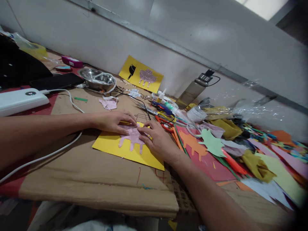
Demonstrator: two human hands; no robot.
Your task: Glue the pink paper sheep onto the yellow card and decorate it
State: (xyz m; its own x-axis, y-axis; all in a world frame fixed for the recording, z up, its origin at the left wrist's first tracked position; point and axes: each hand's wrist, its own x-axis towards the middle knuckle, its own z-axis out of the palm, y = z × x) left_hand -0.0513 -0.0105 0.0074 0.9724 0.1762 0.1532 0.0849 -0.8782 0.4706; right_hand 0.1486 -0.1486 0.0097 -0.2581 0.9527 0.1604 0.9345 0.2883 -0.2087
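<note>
A yellow card [113, 146] lies on brown cardboard [96, 179] in front of me. A pale pink cut-out shape [132, 138] with drip-like lobes rests on the card. My left hand [113, 121] lies flat with its fingers stretched over the cut-out's upper left part. From the right, my right hand [156, 138] presses its fingertips on the cut-out's upper right edge. Neither hand holds anything.
Red-handled scissors [166, 123] and a blue tool [162, 107] lie just behind my right hand. Coloured paper scraps [240, 150] cover the right side. A steel bowl [97, 78], a white power bank [20, 99] with cable, a bottle [194, 89] and a finished yellow card [141, 75] stand behind.
</note>
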